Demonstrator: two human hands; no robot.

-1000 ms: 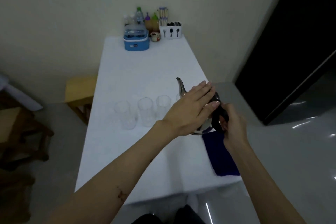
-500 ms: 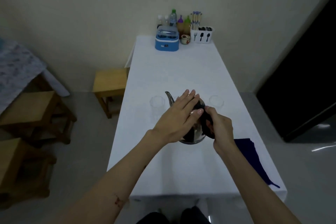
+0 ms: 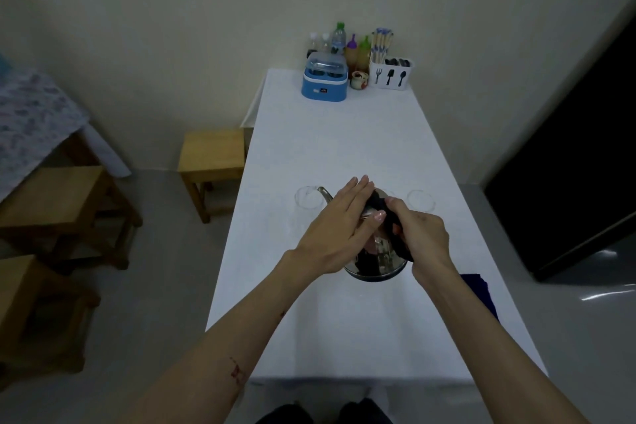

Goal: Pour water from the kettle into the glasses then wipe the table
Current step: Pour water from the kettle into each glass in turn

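Observation:
A shiny steel kettle [image 3: 377, 267] with a black handle hangs above the white table [image 3: 330, 141], its thin spout [image 3: 324, 194] pointing left toward a clear glass [image 3: 307, 200]. My right hand [image 3: 418, 236] grips the black handle from the right. My left hand [image 3: 339, 229] lies flat, fingers together, on the kettle's lid. A second clear glass [image 3: 420, 200] stands to the right behind my right hand. Any glass between them is hidden by my hands. A dark blue cloth [image 3: 480, 289] lies near the table's right edge.
At the far end stand a blue box [image 3: 324, 83], several bottles [image 3: 339, 39], a small cup [image 3: 359, 80] and a white cutlery holder [image 3: 390, 74]. Wooden stools [image 3: 211, 162] stand left of the table. A dark doorway [image 3: 578, 162] is on the right.
The kettle has been carried left from beside the blue cloth to in front of the glasses, spout now near the left glass. My view turned right to left; both hands kept their hold.

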